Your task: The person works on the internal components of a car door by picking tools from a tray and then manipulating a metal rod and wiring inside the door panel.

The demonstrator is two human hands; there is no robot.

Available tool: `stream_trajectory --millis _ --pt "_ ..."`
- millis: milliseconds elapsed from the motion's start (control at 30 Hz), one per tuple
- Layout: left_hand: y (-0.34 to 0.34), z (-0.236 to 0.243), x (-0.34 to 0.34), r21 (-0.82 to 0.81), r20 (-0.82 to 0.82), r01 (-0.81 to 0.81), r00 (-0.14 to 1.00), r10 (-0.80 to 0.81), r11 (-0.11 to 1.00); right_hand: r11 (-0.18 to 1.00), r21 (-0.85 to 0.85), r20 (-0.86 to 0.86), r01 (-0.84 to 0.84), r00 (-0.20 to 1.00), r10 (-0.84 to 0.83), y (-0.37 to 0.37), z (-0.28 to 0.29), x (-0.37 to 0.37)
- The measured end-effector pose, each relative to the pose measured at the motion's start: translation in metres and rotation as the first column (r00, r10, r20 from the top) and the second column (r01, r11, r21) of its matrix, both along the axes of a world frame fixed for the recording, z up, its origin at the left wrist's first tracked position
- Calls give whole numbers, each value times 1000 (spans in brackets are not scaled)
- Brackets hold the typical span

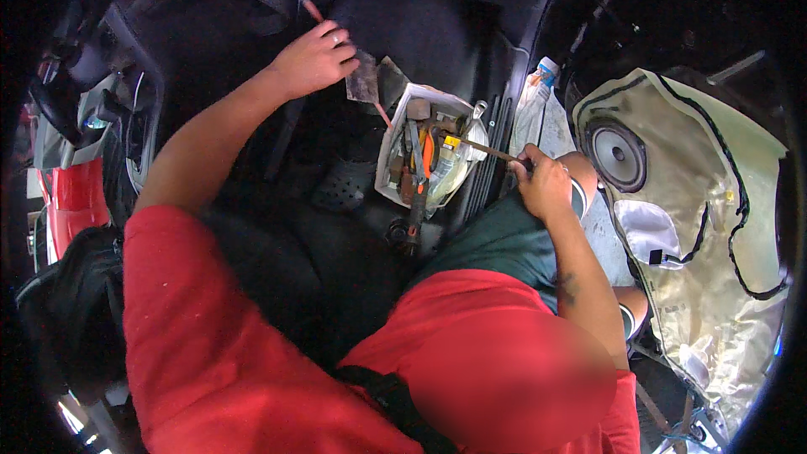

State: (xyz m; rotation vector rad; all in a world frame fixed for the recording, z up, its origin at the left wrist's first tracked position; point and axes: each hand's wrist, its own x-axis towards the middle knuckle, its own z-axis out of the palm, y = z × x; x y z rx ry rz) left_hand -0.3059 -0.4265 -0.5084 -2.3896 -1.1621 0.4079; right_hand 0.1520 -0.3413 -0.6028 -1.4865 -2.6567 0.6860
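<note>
My left hand (pixel 315 63) is at the upper middle, fingers curled on a thin pink rod (pixel 311 7) beside a worn, dark, flat piece (pixel 363 81). My right hand (pixel 542 181) grips a long, thin brownish tool (pixel 492 151), which reaches left over a white box (pixel 391 176). The box holds several tools, among them orange-handled ones (pixel 427 154), and a small yellow item (pixel 451 141). A wrench-like silver tool (pixel 477 118) sticks up at its right side. The far end of the pink rod lies close to the box.
I am inside a dark vehicle footwell. A dark rubber clog (pixel 340 181) is left of the box. A plastic bottle (pixel 546 76) stands by the sill (pixel 492 176). The open door panel (pixel 689 143) with a round speaker (pixel 618 155) fills the right; a red car (pixel 74 210) shows at far left.
</note>
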Motion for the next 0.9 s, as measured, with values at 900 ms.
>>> stream_trajectory --millis 900 --pt "14 -79 135 -810 294 -390 374 879 437 1000 -31 3 7 1000 -7 6 -9 2"
